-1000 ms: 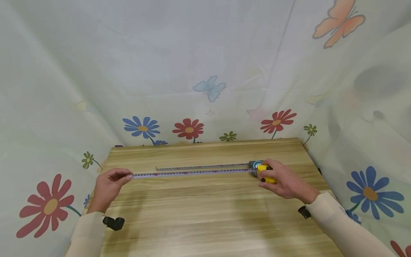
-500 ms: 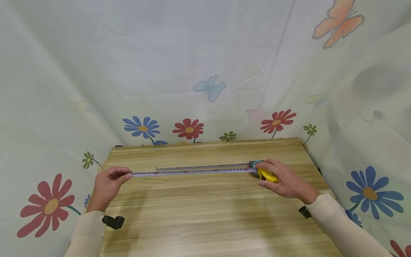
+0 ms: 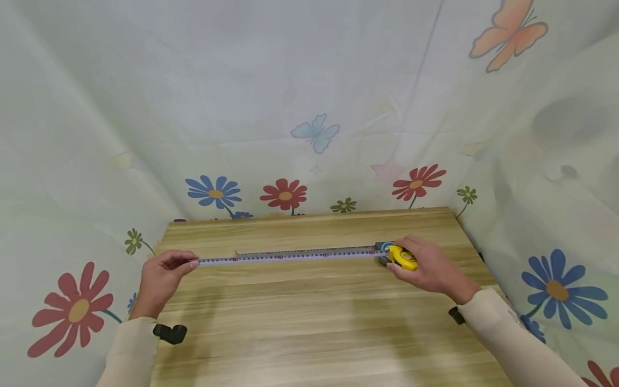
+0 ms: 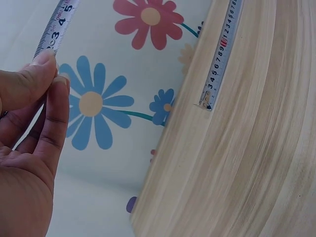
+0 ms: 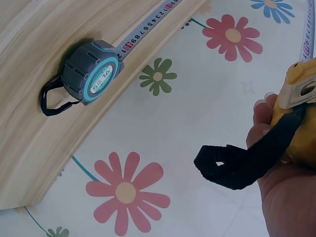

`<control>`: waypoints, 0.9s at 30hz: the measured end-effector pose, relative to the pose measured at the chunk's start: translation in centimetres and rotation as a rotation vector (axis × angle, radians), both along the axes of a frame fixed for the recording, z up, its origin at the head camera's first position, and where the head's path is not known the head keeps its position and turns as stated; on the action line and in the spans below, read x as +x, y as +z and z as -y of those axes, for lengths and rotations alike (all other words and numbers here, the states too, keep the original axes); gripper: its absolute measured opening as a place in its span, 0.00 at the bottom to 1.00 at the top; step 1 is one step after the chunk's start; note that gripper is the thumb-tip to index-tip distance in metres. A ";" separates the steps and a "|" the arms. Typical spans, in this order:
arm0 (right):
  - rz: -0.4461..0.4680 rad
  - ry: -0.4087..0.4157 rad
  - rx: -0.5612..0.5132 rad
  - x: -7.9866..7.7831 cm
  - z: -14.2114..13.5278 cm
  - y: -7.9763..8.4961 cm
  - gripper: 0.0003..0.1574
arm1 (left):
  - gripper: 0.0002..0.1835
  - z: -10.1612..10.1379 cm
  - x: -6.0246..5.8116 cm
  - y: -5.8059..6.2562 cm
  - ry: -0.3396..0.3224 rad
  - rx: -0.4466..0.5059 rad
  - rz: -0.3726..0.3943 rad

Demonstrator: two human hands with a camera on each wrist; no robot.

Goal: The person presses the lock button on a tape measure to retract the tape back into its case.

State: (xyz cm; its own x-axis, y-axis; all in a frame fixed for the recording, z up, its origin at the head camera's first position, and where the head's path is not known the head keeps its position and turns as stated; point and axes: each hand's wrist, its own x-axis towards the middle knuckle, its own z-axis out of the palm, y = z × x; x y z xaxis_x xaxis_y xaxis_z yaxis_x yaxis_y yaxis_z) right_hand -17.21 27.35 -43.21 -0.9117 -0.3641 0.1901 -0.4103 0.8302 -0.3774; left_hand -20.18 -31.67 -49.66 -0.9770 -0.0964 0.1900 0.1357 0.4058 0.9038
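Note:
My right hand [image 3: 430,267] grips the yellow case of a tape measure [image 3: 402,258], whose black strap [image 5: 242,160] dangles in the right wrist view. From this case the blade [image 3: 300,255] runs leftward, pulled out straight above the table. At its free end, my left hand [image 3: 164,277] pinches the tip between thumb and fingers, which cover the end hook. Behind it, a grey and teal tape measure [image 5: 94,71] lies on the table with its own blade [image 4: 219,54] extended. In the head view the yellow case and right hand partly cover the grey one.
The wood-grain table [image 3: 290,322] ends at a back edge against a pale curtain [image 3: 242,97] printed with flowers and butterflies. More curtain hangs on both sides. Black wrist mounts [image 3: 170,334] sit by the sleeves.
My right hand has turned the yellow tape measure and shifted slightly up in the head view, bringing the held blade closer to the lying one in that view. The left hand stays nearly still.

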 end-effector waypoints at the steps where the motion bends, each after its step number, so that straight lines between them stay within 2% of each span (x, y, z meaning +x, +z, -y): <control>1: -0.003 -0.002 0.002 0.0 0.0 0.0 0.27 | 0.16 0.0 0.0 0.1 0.002 0.000 0.000; 11: -0.049 -0.004 -0.016 -0.4 0.0 -0.3 0.23 | 0.15 -0.3 0.4 0.9 0.032 -0.029 -0.014; 18: -0.042 -0.002 -0.016 -0.6 0.2 -0.1 0.23 | 0.15 -0.1 0.3 0.7 0.023 -0.060 -0.011; 27: -0.052 -0.007 -0.014 -0.7 0.4 -0.3 0.23 | 0.14 -0.2 0.4 0.6 0.024 -0.047 -0.027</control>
